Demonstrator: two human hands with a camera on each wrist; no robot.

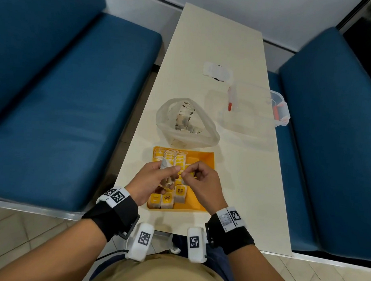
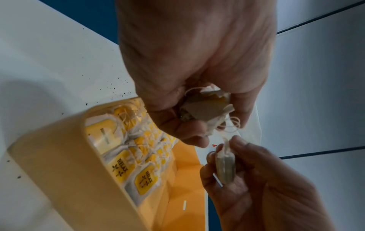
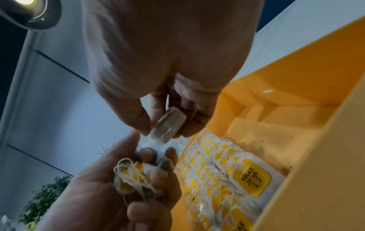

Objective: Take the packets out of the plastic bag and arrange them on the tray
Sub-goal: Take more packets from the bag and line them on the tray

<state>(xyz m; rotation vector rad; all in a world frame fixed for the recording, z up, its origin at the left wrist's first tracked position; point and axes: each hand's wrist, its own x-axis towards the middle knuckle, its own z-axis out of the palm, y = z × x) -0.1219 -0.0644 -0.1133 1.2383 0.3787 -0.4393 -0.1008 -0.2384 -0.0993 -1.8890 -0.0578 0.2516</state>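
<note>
One tea bag (image 3: pixel 168 125) pinched edge-on between thumb and fingertips of the right hand (image 1: pixel 202 184), centre of the head frame, apparently singled out so it can be laid flat by itself; left hand (image 1: pixel 151 181), just beside it, curled round a bunch of tea bags (image 3: pixel 136 176) with looped strings, seemingly serving as the stock to draw from; both hands hover over the orange tray (image 1: pixel 203 160), lower centre, whose left part holds rows of tea bags with yellow RELAX tags (image 1: pixel 166 199), its right part bare, presumably the next space to fill; plastic bag (image 1: pixel 185 121), mouth open, just above the tray in frame, more tea bags inside; clear lidded container (image 1: pixel 280 110) at right on the table (image 1: pixel 248 184).
</note>
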